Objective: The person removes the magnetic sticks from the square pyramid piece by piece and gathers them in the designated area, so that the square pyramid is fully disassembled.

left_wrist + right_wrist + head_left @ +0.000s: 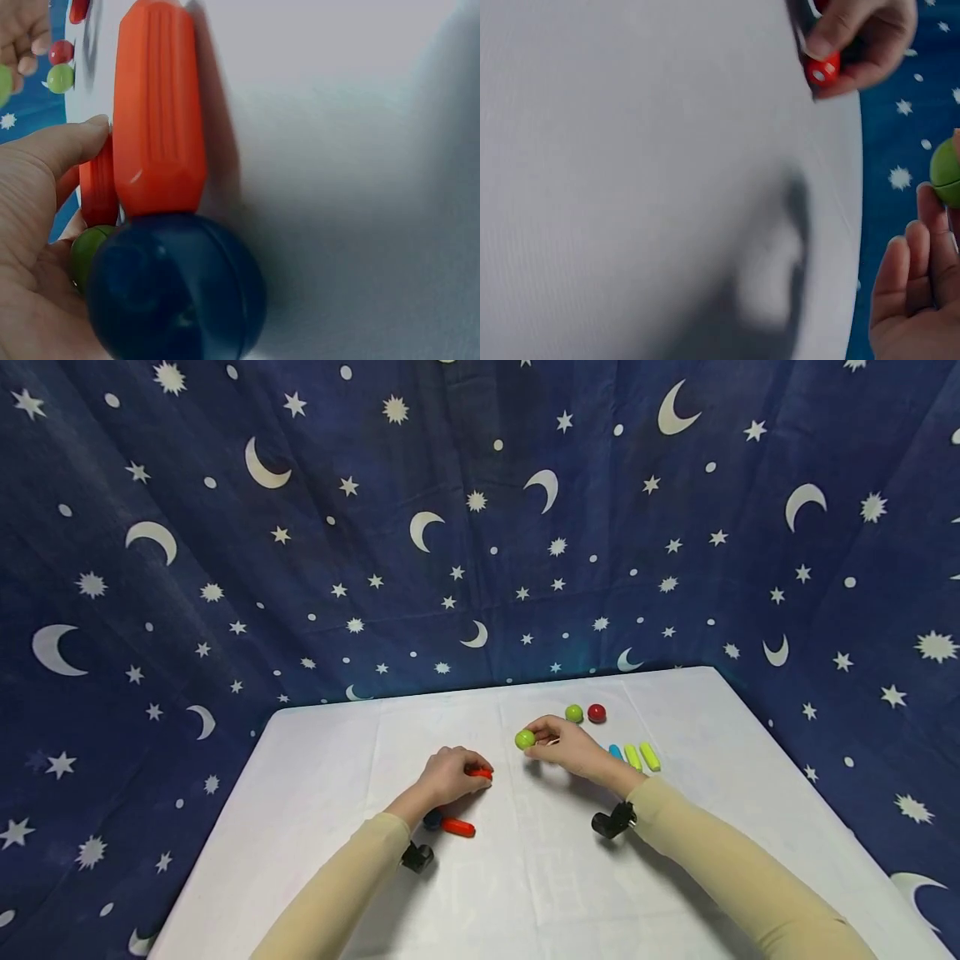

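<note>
My left hand [447,775] grips a short red stick [480,772] low over the white table, thumb along its side. A green ball [88,255] shows at the stick's lower end by the palm in the left wrist view. Nearer me lies another red stick [458,827], its end against a dark blue ball [176,289]. To the right, my right hand [573,749] pinches a light green ball [524,740] in its fingertips above the cloth. The right wrist view catches part of that ball at its right edge.
Behind the right hand a green ball [573,713] and a red ball [596,713] sit side by side. A blue stick [616,752] and two yellow sticks [633,757] lie beside the right forearm. A dark blue star-and-moon curtain [480,527] hangs behind the table.
</note>
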Tool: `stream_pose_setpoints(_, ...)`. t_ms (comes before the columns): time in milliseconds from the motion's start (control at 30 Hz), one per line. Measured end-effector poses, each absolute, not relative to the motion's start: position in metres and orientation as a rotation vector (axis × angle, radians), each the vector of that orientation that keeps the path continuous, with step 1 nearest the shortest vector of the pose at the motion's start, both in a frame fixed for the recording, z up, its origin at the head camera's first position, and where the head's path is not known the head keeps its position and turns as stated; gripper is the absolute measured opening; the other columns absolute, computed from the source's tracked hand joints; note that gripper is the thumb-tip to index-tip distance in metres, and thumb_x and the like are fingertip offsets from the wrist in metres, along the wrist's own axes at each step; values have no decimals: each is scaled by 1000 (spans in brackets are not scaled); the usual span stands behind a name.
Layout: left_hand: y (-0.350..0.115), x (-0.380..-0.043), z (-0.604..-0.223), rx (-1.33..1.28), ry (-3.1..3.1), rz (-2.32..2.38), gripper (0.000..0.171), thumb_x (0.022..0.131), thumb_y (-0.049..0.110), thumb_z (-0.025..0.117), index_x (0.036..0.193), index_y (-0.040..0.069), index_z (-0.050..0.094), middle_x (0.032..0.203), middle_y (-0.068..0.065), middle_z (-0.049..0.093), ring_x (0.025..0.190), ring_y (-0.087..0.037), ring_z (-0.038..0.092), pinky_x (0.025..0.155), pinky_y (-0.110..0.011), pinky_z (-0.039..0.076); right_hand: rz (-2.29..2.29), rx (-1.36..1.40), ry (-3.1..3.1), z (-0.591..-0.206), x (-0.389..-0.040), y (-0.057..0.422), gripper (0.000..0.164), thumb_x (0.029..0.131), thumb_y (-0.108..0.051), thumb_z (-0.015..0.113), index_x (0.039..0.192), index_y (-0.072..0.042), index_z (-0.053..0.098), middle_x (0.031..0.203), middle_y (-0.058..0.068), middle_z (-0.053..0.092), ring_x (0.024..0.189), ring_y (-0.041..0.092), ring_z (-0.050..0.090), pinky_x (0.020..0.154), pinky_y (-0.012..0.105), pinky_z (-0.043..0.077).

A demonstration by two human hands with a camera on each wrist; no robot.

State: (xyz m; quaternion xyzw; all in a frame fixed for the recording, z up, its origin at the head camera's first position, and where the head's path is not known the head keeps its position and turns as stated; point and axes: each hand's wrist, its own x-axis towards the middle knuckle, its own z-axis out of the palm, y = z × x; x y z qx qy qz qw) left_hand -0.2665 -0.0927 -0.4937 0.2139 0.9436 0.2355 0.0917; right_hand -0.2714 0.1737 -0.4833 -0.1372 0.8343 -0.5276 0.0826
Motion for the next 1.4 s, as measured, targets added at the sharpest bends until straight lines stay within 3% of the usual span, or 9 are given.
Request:
stream_pose_setpoints(233,-96,-266,-491,632,2806,709,19,91,30,79,109,24,80,97,7,68,94,-21,54,91,-44,41,-1742,-347,2403,-469,-271,190,48,92,-28,79,133,-8,63,122,9,63,115,24,58,94,37,48)
stream_pose_setpoints(467,-98,-266,-491,614,2801,727,24,90,28,79,113,22,77,99,5,67,94,-21,52,88,-40,42,-1784,-257,2408,-457,-277,224,52,94,-31,77,135,-6,58,124,11,65,115,24,60,98,38,46)
stream_pose_setpoints(767,-113,-263,-493,485,2815,760,23,89,29,81,110,20,75,103,3,66,97,-21,51,85,-37,44,-1533,-66,2679,-448,-290,295,61,96,-39,73,141,-4,49,135,20,58,127,37,52,110,55,38)
stream_pose_setpoints(1100,-122,-260,-495,447,2843,792,21,92,28,78,110,20,74,117,-4,63,103,-24,52,91,-41,45,-1333,-5,2761,-474,-310,331,56,97,-35,71,136,0,50,132,23,58,122,38,53,105,55,42)
stream_pose_setpoints(1400,-125,-261,-495,468,2847,799,15,93,27,77,106,21,76,113,-3,64,101,-24,51,89,-41,44,-1232,-26,2757,-487,-320,332,53,96,-32,72,136,-1,56,130,22,57,117,38,52,100,54,45)
